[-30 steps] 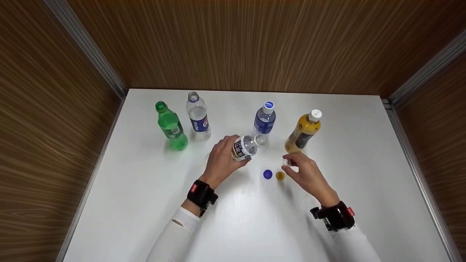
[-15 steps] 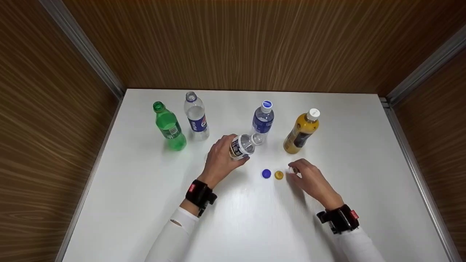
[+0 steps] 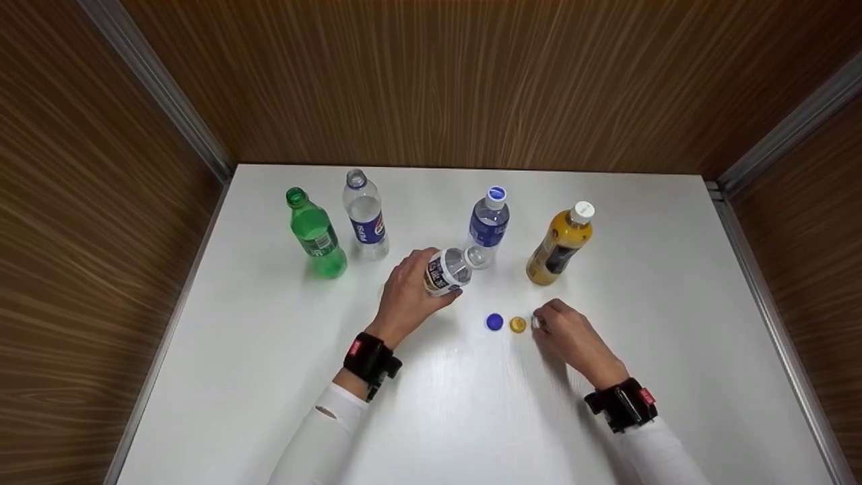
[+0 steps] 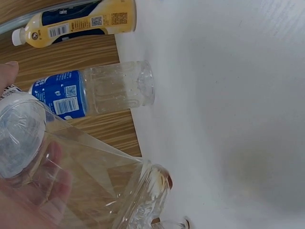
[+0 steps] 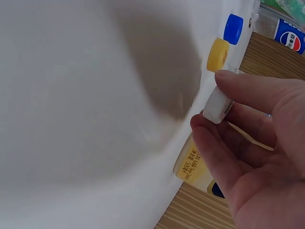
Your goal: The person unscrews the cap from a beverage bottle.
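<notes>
Clock read from the head view, twelve toward the back panel.

Nearest: black wrist straps (image 3: 621, 405) over white sleeves (image 3: 656, 451), above the white counter (image 3: 444, 417). Right grip (image 3: 572, 339) pinches a white cap (image 5: 217, 106) between thumb and fingers, low down; whether the cap's rim meets the counter I cannot tell. At its nine o'clock, just beside it, lies a yellow cap (image 3: 518, 325); farther along the same line, a blue cap (image 3: 494, 322).

A little farther off, left grip (image 3: 405, 296) is wrapped round a clear bottle (image 3: 458, 268), tilted, uncapped, neck toward two o'clock (the neck overlaps a bottle behind it; touching or not, unclear).

Step in hand, by my judgement: laying the white cap at the end of the cap row. The next move would call for settling it flat, then parting thumb and fingers without nudging the yellow one; the left need only hold steady.

Farther back, all upright. From the clear bottle: blue-labelled bottle (image 3: 487, 230) between one and two, capped; yellow drink bottle (image 3: 560, 242) near two, white cap on; Pepsi bottle (image 3: 367, 225) at ten and green bottle (image 3: 318, 236) past nine, both uncapped. Behind everything, the wood-grain back panel (image 3: 431, 87).
</notes>
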Motion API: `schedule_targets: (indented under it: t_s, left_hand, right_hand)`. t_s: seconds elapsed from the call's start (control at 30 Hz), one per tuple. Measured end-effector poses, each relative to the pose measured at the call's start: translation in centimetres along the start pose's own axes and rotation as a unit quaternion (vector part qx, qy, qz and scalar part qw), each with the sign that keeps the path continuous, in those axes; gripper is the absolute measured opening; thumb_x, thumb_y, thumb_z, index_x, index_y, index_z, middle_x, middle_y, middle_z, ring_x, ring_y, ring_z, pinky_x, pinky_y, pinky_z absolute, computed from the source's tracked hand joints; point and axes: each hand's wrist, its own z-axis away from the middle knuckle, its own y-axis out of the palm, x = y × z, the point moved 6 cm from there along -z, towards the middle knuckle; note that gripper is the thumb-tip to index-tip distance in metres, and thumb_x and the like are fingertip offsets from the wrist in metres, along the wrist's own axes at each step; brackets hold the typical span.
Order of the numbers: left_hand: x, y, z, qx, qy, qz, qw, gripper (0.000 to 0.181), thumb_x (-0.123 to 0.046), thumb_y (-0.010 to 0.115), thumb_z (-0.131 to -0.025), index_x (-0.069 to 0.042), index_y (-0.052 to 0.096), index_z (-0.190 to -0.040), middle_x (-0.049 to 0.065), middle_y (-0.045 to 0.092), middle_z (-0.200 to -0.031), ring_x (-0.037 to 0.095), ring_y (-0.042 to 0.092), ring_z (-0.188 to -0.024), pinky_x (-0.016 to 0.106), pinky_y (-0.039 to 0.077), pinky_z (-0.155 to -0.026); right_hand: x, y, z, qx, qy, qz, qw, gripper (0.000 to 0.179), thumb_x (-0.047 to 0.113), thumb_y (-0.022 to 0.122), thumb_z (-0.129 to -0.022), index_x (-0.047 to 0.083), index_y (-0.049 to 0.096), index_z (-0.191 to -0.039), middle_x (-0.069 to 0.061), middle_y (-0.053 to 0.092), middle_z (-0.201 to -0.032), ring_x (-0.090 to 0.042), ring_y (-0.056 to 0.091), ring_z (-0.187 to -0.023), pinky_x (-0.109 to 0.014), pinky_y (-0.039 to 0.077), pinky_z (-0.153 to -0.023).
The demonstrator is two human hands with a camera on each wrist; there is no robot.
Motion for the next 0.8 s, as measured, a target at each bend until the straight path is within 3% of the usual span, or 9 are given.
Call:
schedule_targets:
  t_s: [0.2, 0.8]
  left_hand:
    - [0.06, 0.06, 0.00, 0.004, -0.006, 0.003, 1.0000, 0.072, -0.034, 0.092, -0.077, -0.009, 0.057, -0.135, 0.007, 0.066, -0.119, 0.024, 0.064, -0.108, 0.044, 0.052, -0.095]
    - [0.08, -0.04, -0.20, -0.010, -0.004, -0.001, 0.9999, 0.072, -0.033, 0.093, -0.077, -0.008, 0.057, -0.134, 0.006, 0.065, -0.118, 0.023, 0.064, -0.107, 0.043, 0.052, -0.094]
  right_hand:
    - [0.02, 0.40, -0.18, 0.004, -0.022, 0.010, 0.9997, 0.016, -0.006, 0.079, -0.083, -0.002, 0.072, -0.097, -0.011, 0.063, -0.094, -0.024, 0.063, -0.082, -0.042, 0.055, -0.072]
    - [-0.25, 0.81, -0.70, 0.042, -0.014, 0.027, 0.9987, 0.020, -0.003, 0.079, -0.083, -0.004, 0.072, -0.102, -0.010, 0.063, -0.095, -0.024, 0.063, -0.084, -0.043, 0.056, -0.076]
